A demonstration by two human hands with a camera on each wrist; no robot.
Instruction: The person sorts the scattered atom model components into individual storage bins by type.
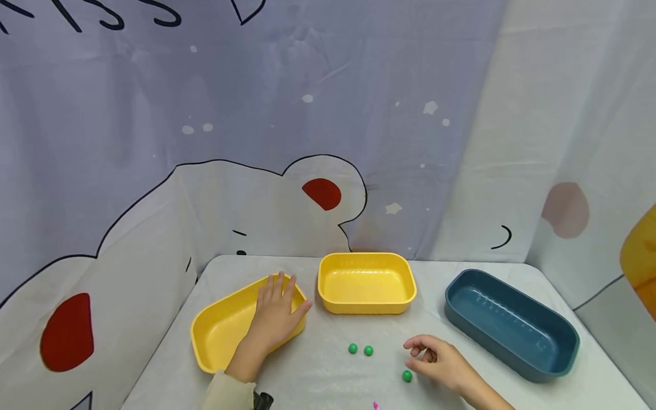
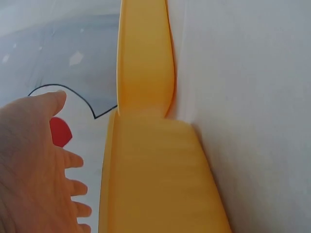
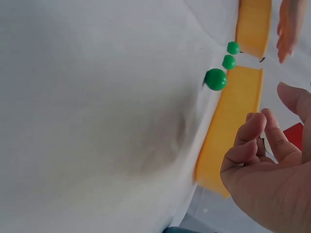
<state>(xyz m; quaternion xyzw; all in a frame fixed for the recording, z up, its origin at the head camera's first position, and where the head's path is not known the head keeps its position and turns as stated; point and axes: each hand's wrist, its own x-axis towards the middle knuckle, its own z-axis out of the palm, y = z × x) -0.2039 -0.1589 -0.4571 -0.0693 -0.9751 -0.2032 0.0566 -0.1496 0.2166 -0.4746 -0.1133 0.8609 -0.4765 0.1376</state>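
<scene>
My left hand, fingers spread, is over the right end of the left yellow bin; whether it touches the bin I cannot tell. In the left wrist view its thumb and fingertips show beside the bin's wall. Just above a green ball is my right hand, some fingers loosely curled and the thumb apart, with nothing held. Two more green balls, one at the left and one beside it, lie on the white cloth left of that hand. All three also appear in the right wrist view.
A second yellow bin stands at the back middle. At the right, a dark blue bin lies at an angle. Part of a small pink object shows at the bottom edge. A printed curtain rises behind the table.
</scene>
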